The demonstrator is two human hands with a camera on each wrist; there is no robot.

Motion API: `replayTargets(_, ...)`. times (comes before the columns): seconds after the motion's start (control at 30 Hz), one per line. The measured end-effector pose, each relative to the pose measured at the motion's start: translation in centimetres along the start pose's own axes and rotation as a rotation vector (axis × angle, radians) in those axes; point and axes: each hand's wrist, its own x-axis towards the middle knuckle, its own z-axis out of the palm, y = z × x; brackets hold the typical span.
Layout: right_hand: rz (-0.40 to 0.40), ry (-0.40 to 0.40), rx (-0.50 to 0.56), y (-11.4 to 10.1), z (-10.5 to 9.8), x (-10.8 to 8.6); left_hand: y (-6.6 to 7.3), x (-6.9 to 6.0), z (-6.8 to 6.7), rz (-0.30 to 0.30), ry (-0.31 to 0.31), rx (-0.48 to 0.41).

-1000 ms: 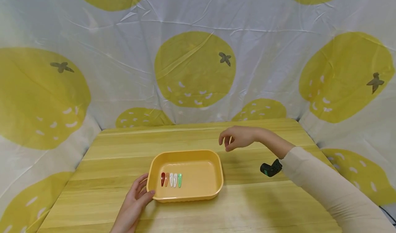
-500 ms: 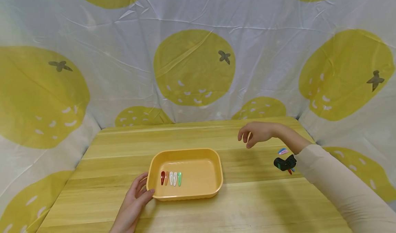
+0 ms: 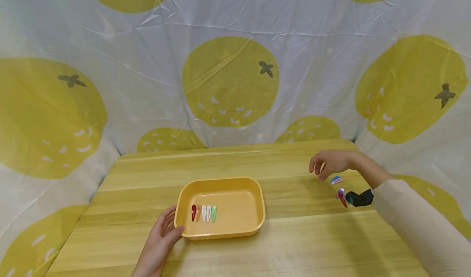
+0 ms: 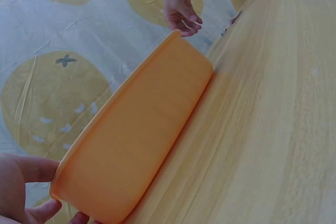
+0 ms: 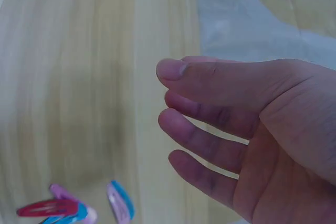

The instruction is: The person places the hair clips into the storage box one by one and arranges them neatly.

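My left hand [image 3: 160, 238] grips the left end of a yellow plastic tray [image 3: 237, 211], thumb at the rim. In the tray's left half lies a row of several snap hair clips: a dark red clip [image 3: 194, 212], an orange one, two white ones and a green clip [image 3: 214, 214]. To the tray's right, my right hand [image 3: 331, 163] hovers above the table with loosely bent fingers and nothing between them. Near it lie loose clips: a blue and pink pair [image 3: 336, 180], and a small pile with a red clip [image 5: 47, 208] on top, partly cut off in the right wrist view.
The wooden table [image 3: 294, 244] carries the tray left of its middle. A black wrist camera [image 3: 360, 198] on the right arm sits close beside the loose clips in the head view. Behind the table hangs a white curtain [image 3: 316, 76] with yellow fruit prints.
My right hand has moved right, away from the tray and toward the loose clips, which have come into sight from behind the arm. The left hand and the tray stay put.
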Motion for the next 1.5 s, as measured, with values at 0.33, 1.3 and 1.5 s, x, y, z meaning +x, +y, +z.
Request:
replayTargets(0.33,0.059,0.011,0.078,3.6,2.0,-2.4,-0.1,-0.1,0.0,0.003,0.002,0.005)
replayTargets(1.3,0.006,0.151,0.044,7.8,5.4,-4.1,-0.2,0.0,0.0,0.008,-0.005,-0.003)
replayTargets(1.5,-0.018,0.190,-0.031,8.3,5.6,-3.9,-0.2,0.0,0.0,0.001,0.002,-0.002)
